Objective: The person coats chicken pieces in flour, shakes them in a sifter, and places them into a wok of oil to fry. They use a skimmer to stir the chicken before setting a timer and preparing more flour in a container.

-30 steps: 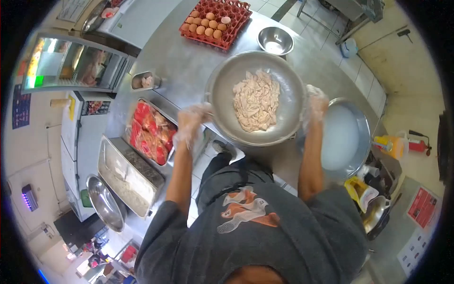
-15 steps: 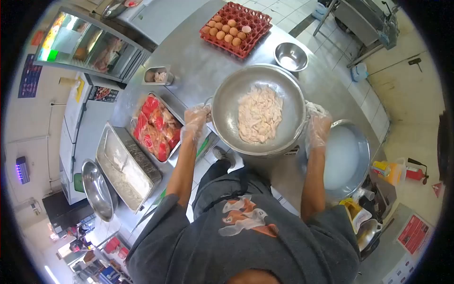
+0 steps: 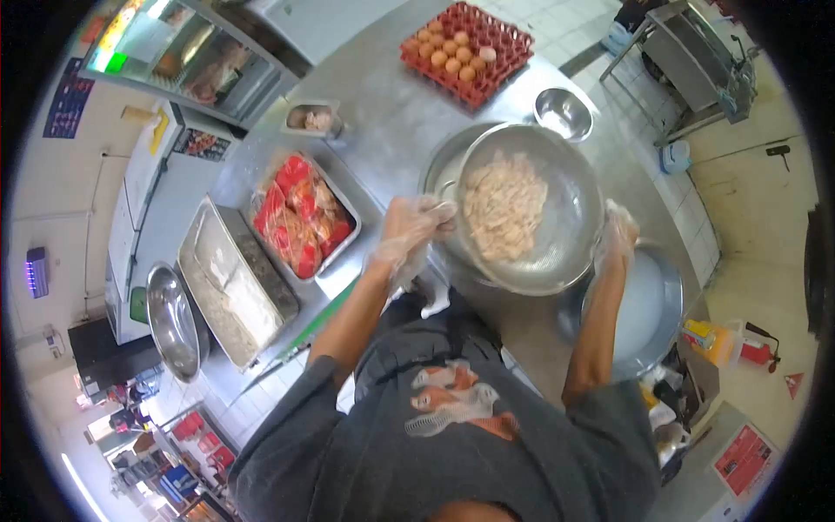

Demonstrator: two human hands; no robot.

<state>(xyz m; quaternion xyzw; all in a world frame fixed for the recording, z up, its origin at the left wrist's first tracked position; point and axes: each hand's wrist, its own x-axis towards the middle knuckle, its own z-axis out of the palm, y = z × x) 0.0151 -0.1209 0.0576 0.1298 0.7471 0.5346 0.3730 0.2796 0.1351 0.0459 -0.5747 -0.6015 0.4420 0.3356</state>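
Note:
Both my hands wear clear plastic gloves and hold a metal colander by its opposite sides. My left hand is closed on the left handle. At the far rim, my right hand grips the other side, its fingers partly hidden. Pale, wet strips that look like raw meat lie in the colander, heaped left of its middle. Underneath is a wider metal bowl, its left edge showing. Beside my right forearm stands a large metal basin of cloudy whitish liquid.
A red egg tray with brown eggs and a small steel bowl stand at the back. On the left are a tray of bagged red-and-orange food, a pan of white powder, a small container and an oval bowl.
The colander has risen and shifted right in my hands, uncovering the left edge of the bowl beneath. The view has also swung, so the table things appear displaced.

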